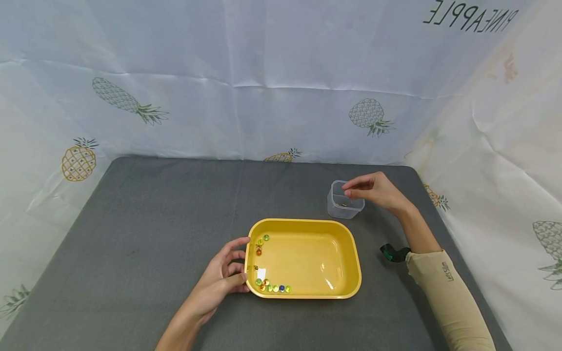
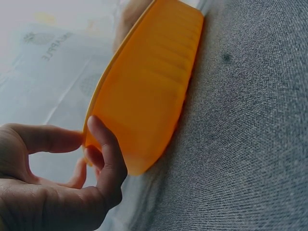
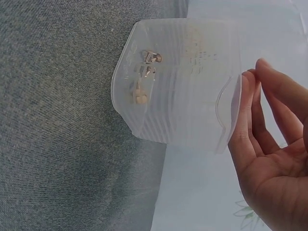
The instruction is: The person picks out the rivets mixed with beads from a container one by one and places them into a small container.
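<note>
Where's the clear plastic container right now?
In the head view, the clear plastic container stands right of centre on the gray-covered table, just beyond the yellow tray's far right corner, with the right hand at its rim.

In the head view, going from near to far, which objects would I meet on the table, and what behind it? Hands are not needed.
Yellow tray → clear container → pineapple-print cloth.

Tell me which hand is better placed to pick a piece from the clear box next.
Right, most likely. The right hand is at the mouth of the box, where small pieces lie. The left hand holds the left end of the tray, farther off.
</note>
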`<state>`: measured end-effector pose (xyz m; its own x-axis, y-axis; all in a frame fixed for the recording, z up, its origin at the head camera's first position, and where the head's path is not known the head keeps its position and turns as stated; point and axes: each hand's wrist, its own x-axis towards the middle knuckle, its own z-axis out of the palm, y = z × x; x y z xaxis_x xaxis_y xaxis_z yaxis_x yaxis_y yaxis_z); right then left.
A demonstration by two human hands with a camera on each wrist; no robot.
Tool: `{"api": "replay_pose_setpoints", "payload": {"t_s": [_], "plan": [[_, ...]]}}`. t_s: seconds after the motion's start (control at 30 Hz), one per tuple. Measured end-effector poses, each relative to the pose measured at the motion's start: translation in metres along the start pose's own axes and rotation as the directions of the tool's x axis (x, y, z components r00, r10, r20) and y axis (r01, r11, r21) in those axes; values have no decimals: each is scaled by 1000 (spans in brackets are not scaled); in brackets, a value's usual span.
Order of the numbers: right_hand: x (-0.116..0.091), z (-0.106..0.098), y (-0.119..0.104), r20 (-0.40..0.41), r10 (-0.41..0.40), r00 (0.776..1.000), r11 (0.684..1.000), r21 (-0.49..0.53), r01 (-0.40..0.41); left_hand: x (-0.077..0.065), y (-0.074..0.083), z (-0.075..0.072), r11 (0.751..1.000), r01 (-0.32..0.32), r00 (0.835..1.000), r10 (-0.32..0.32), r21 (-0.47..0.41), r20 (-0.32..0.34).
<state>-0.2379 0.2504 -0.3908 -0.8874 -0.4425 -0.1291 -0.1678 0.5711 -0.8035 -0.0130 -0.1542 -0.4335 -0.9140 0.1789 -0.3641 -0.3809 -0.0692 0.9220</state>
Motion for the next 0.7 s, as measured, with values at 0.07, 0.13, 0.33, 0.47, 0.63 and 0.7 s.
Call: {"api": "replay_pose_setpoints", "payload": {"t_s": [0.07,0.13,0.33,0.47,0.63,0.7], "plan": [[0,0,0,-1,0,1000,1000,-8,0,0,0,0,1000,0,1000,0,1,1],[0,0,-1,-3,0,1000,1000,-12,0,0,0,0,1000,-2,1000,2,4,3],[0,-1,-3,-5,-10,1000,1000,-20,10,-1,0,0,1000,-6,1000,6,11,8],[1,0,-5,0,-15,1000,1000,-16,15,-1,0,0,1000,-5,1000,5,8,7],[1,0,-7,4,-22,1000,1000,-18,22,-1,0,0,1000,-1,1000,1,0,6],[1,0,-8,6,-25,1000,1000,-15,25,-1,0,0,1000,-2,1000,2,2,7]]}}
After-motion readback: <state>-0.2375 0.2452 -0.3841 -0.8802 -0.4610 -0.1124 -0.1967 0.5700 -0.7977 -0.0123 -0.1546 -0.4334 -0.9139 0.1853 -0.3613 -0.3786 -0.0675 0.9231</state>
